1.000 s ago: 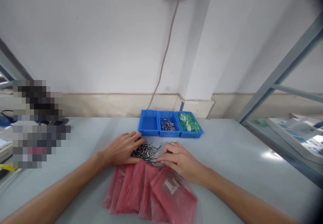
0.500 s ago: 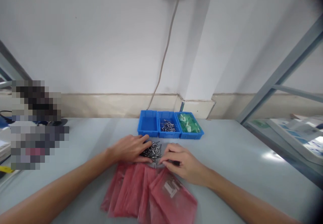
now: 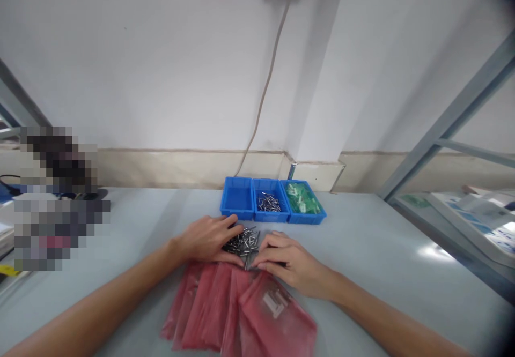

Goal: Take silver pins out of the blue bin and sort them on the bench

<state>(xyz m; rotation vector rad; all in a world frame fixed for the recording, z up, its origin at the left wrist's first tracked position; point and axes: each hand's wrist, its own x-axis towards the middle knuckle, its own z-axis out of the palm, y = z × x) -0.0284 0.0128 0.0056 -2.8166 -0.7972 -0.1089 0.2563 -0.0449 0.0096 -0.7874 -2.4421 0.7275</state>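
Observation:
Between my two hands lies a pile of small metal pins point(image 3: 246, 242) on the table. My left hand point(image 3: 209, 239) curves around the pile's left side, its thumb and fingers apart. At the pile's right edge is my right hand point(image 3: 281, 258), fingers bent and tips drawn together low over the pins. Whatever those fingertips may hold is too small to make out. Just below the hands, several red translucent plastic bags point(image 3: 209, 309) overlap in a fan. The rightmost bag point(image 3: 289, 325) has a white piece and some metal pins showing through it.
Behind the pile three blue bins stand side by side: an empty left bin point(image 3: 237, 196), a middle bin point(image 3: 260, 216) with metal pins, and a right bin point(image 3: 308, 220) with small green bags. A blurred-out person point(image 3: 56, 196) is at the left. Metal frame posts point(image 3: 434, 126) flank the table.
My right hand's fingertips have shifted slightly left and down at the pile's near edge. The left hand stays around the pins. The whole view has moved a little.

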